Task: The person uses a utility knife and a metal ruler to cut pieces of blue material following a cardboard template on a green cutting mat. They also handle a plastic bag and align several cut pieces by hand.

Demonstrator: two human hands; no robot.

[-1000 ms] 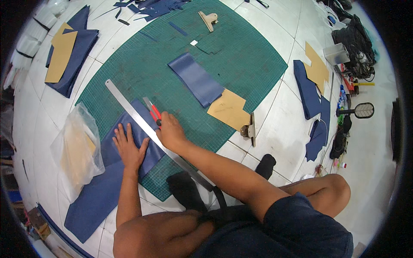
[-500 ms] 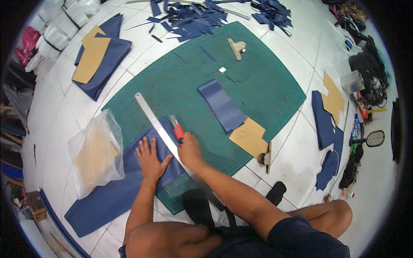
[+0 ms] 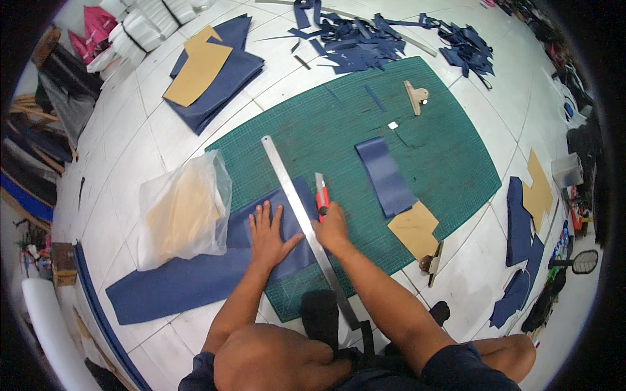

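Observation:
My left hand [image 3: 267, 240] lies flat with fingers spread on a long piece of dark blue sheet material [image 3: 195, 281], left of a steel ruler [image 3: 285, 177]. The ruler runs slantwise over the material and the green cutting mat [image 3: 456, 150]. My right hand [image 3: 334, 229] is closed round a red utility knife [image 3: 321, 197], just right of the ruler, with its blade end pointing away from me. The fingers of that hand rest by the ruler's right edge. Whether they press on the ruler, I cannot tell.
Right on the mat lie a blue cut piece [image 3: 385, 176], a tan pattern [image 3: 415, 229] and a clip [image 3: 431, 264]. Another clip [image 3: 416, 98] is farther off. A plastic bag of tan patterns [image 3: 182, 212] sits left. Blue scraps [image 3: 362, 44] are heaped beyond the mat.
The whole view has swung, so the scene sits farther right in the picture. Both hands, the knife and the ruler keep nearly the same places relative to each other.

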